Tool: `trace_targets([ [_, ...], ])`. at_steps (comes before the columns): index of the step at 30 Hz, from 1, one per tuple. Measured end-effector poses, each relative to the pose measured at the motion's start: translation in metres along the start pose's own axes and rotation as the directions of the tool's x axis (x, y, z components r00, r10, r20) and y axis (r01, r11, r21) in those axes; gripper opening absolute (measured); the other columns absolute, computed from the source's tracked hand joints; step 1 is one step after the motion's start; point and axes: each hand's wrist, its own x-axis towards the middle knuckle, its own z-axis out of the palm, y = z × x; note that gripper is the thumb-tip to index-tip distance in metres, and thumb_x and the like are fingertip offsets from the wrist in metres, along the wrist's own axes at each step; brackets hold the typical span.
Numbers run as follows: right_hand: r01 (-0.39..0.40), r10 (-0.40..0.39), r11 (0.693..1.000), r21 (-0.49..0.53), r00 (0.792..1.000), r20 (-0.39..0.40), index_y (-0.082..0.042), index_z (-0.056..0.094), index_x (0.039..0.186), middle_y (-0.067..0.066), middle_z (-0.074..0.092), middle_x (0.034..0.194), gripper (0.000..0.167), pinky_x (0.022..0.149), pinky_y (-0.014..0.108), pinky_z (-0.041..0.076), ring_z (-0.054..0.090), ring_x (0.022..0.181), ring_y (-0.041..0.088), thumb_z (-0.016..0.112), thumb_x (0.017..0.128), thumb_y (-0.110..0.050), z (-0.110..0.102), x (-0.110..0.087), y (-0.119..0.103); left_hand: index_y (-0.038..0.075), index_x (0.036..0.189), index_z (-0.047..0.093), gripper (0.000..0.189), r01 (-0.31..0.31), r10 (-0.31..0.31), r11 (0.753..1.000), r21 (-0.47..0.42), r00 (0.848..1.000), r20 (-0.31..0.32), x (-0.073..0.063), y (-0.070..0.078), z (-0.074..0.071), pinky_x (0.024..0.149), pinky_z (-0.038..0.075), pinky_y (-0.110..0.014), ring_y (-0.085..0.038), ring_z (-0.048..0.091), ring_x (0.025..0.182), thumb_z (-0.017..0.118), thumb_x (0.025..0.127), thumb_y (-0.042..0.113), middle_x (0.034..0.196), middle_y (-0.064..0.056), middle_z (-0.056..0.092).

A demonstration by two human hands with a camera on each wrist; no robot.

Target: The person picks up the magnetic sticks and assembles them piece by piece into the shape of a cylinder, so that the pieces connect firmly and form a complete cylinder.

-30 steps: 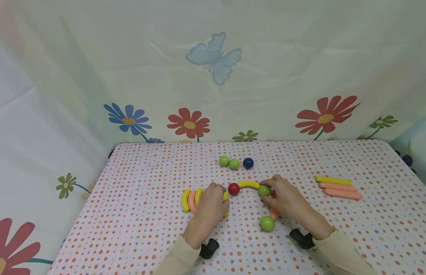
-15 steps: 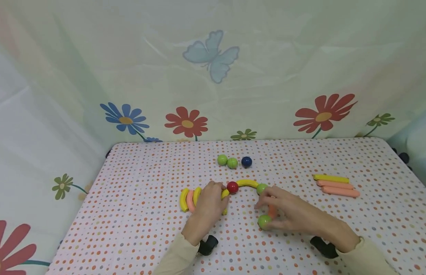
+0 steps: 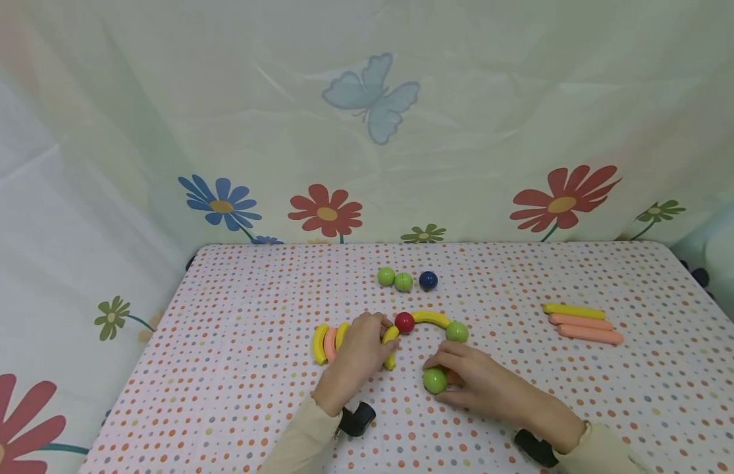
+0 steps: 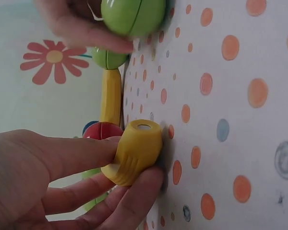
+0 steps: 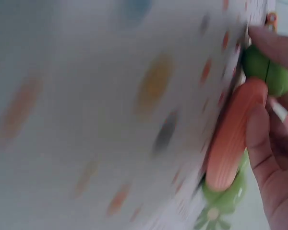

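Observation:
My left hand (image 3: 359,349) pinches a curved yellow stick (image 4: 139,146) between thumb and fingers; its end shows a silvery disc. Close to its far end is a red ball (image 3: 405,322), joined by another curved yellow stick (image 3: 430,318) to a green ball (image 3: 457,332). My right hand (image 3: 482,378) grips a second green ball (image 3: 434,380), fingers on its far side and thumb low. From this ball runs a curved salmon stick (image 5: 235,136), partly covered by the hand, with the thumb against it and the other green ball at its far end.
Two loose green balls (image 3: 395,280) and a dark blue ball (image 3: 428,280) lie further back. Straight salmon and yellow sticks (image 3: 582,322) lie at the right. Several curved yellow and salmon sticks (image 3: 328,343) sit left of my left hand on the dotted tablecloth (image 3: 242,368).
My right hand has let go of the farther green ball, moved down to the nearer one and shifted it left with the salmon stick. My left hand stays on its yellow stick.

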Motion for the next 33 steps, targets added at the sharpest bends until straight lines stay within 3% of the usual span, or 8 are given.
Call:
trace_targets([
  [8, -0.052, 0.051, 0.999, -0.012, 0.997, -0.064, -0.004, 0.072, 0.115, -0.002, 0.066, 0.105, 0.037, 0.079, 0.028, 0.056, 0.057, 0.089, 0.005, 0.089, 0.081, -0.007, 0.018, 0.024, -0.022, -0.006, 0.111, 0.063, 0.029, 0.032, -0.032, 0.998, -0.057, 0.999, 0.005, 0.006, -0.002, 0.0, 0.057, 0.043, -0.021, -0.012, 0.051, 0.067, 0.08, 0.093, 0.008, 0.084, -0.005, 0.057],
  [13, -0.087, 0.086, 0.996, -0.011, 0.99, -0.11, -0.003, 0.072, 0.113, 0.001, 0.067, 0.102, 0.037, 0.075, 0.025, 0.057, 0.059, 0.086, 0.006, 0.089, 0.081, -0.005, 0.024, 0.033, -0.031, -0.007, 0.101, 0.064, 0.021, 0.005, -0.004, 0.996, -0.084, 1.0, 0.007, 0.008, -0.003, -0.003, 0.054, 0.041, -0.019, -0.011, 0.05, 0.066, 0.08, 0.092, 0.003, 0.084, -0.007, 0.057],
  [17, -0.085, 0.082, 0.996, -0.016, 0.986, -0.144, -0.003, 0.072, 0.111, 0.001, 0.067, 0.099, 0.035, 0.07, 0.023, 0.054, 0.055, 0.082, 0.005, 0.089, 0.081, -0.005, 0.027, 0.039, -0.036, -0.006, 0.098, 0.066, 0.018, 0.022, -0.022, 0.998, -0.067, 1.0, 0.004, 0.01, -0.001, -0.006, 0.054, 0.042, -0.019, -0.011, 0.051, 0.065, 0.08, 0.09, 0.002, 0.084, -0.007, 0.058],
  [21, -0.075, 0.073, 0.997, -0.01, 0.985, -0.158, -0.004, 0.071, 0.111, 0.002, 0.066, 0.101, 0.031, 0.069, 0.023, 0.053, 0.057, 0.082, 0.008, 0.087, 0.085, -0.01, 0.021, 0.042, -0.037, -0.005, 0.098, 0.07, 0.016, 0.052, -0.052, 0.998, -0.046, 0.999, 0.008, 0.012, 0.001, -0.007, 0.055, 0.043, -0.02, -0.011, 0.052, 0.066, 0.082, 0.09, 0.003, 0.084, -0.005, 0.06],
  [26, -0.019, 0.005, 0.997, -0.068, 0.98, -0.201, -0.006, 0.072, 0.112, 0.004, 0.064, 0.112, 0.023, 0.08, 0.033, 0.056, 0.063, 0.097, 0.02, 0.082, 0.091, -0.008, -0.005, 0.05, -0.027, -0.004, 0.097, 0.073, 0.015, 0.056, -0.055, 0.998, -0.04, 0.998, 0.015, 0.014, 0.0, -0.007, 0.053, 0.041, -0.019, -0.01, 0.051, 0.064, 0.083, 0.09, 0.006, 0.079, -0.003, 0.059],
  [29, 0.003, -0.018, 0.996, -0.09, 0.987, -0.16, -0.003, 0.072, 0.114, 0.007, 0.062, 0.115, 0.026, 0.086, 0.039, 0.056, 0.063, 0.103, 0.025, 0.081, 0.09, -0.001, -0.021, 0.062, -0.014, -0.005, 0.095, 0.073, 0.015, 0.048, -0.048, 0.998, -0.039, 0.999, 0.014, 0.014, 0.0, -0.006, 0.052, 0.039, -0.019, -0.009, 0.05, 0.06, 0.084, 0.089, 0.005, 0.077, -0.003, 0.058],
  [33, 0.003, -0.004, 0.997, -0.075, 1.0, -0.01, 0.002, 0.071, 0.122, 0.011, 0.064, 0.117, 0.031, 0.088, 0.038, 0.057, 0.064, 0.104, 0.023, 0.078, 0.092, 0.001, -0.032, 0.08, 0.001, -0.005, 0.097, 0.074, 0.016, 0.058, -0.058, 0.998, -0.022, 0.998, 0.012, 0.014, 0.001, -0.006, 0.052, 0.04, -0.02, -0.01, 0.052, 0.059, 0.084, 0.089, 0.005, 0.08, -0.003, 0.06],
])
